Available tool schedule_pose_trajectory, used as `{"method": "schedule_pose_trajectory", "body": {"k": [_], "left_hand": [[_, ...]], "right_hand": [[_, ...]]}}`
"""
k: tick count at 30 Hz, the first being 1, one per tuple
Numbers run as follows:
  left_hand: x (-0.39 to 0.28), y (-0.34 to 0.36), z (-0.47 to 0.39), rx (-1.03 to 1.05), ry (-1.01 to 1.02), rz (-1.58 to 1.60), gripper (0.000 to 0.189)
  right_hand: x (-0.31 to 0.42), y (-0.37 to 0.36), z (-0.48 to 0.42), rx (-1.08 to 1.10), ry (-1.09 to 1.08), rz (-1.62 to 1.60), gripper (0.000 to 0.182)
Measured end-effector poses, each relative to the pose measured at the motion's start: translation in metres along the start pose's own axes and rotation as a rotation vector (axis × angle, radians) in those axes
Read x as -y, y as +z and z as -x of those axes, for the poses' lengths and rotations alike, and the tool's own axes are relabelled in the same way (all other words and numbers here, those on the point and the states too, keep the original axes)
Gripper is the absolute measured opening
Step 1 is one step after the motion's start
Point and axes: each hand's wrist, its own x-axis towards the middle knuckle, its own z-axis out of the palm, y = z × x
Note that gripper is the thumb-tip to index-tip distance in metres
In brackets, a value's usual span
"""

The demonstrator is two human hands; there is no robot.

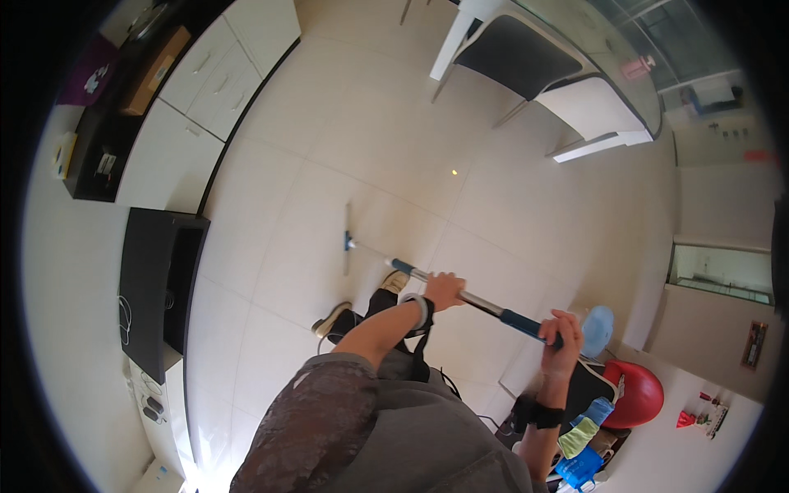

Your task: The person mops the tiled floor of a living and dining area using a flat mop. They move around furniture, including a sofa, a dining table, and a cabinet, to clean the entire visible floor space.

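Observation:
My left hand (444,291) is closed around the metal pole (482,304) of a long-handled floor squeegee. My right hand (561,339) holds the dark blue grip (519,323) at the pole's upper end. The pole slants down to the left, past my shoes (394,281). Its thin crossbar head (347,241) rests on the pale tiled floor (296,234); whether the blade is rubber or cloth is too blurred to tell. A small yellow spot (455,172) shows on the tiles ahead.
White drawer cabinets (179,151) and a black low unit (148,277) line the left wall. At upper right, chairs (524,55) stand against a glass-topped table (573,24). A red balloon-like object (635,394), a light blue one (598,331) and cloths (579,436) are close on my right.

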Motion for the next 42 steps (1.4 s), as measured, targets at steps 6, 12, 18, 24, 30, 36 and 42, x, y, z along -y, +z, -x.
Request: {"method": "schedule_pose_trajectory", "body": {"k": [6,12,18,24,30,36,42], "left_hand": [[-0.078,0.004,-0.069,0.162,0.128,0.089,0.031],[-0.073,0.015,-0.079,-0.1,0.077,-0.045,0.033],[-0.032,0.05,-0.06,-0.464,-0.287,-0.018,0.027],[-0.078,0.099,-0.104,-0.332,-0.438,-0.062,0.021],[-0.204,0.177,-0.209,-0.026,-0.195,-0.113,0.029],[-0.285,0.207,-0.26,-0.079,0.089,-0.056,0.027],[-0.286,0.204,-0.25,-0.186,0.083,-0.066,0.034]], "right_hand": [[0.041,-0.049,-0.013,-0.082,-0.157,0.059,0.018],[0.032,-0.077,-0.056,0.065,-0.081,-0.065,0.017],[-0.031,-0.082,-0.091,0.198,0.18,-0.169,0.014],[-0.022,-0.167,-0.105,0.268,0.188,-0.144,0.013],[0.035,-0.312,-0.107,-0.001,0.055,-0.002,0.013],[0.085,-0.373,-0.113,-0.009,-0.125,0.048,0.014],[0.103,-0.381,-0.151,0.094,-0.065,-0.068,0.012]]}}
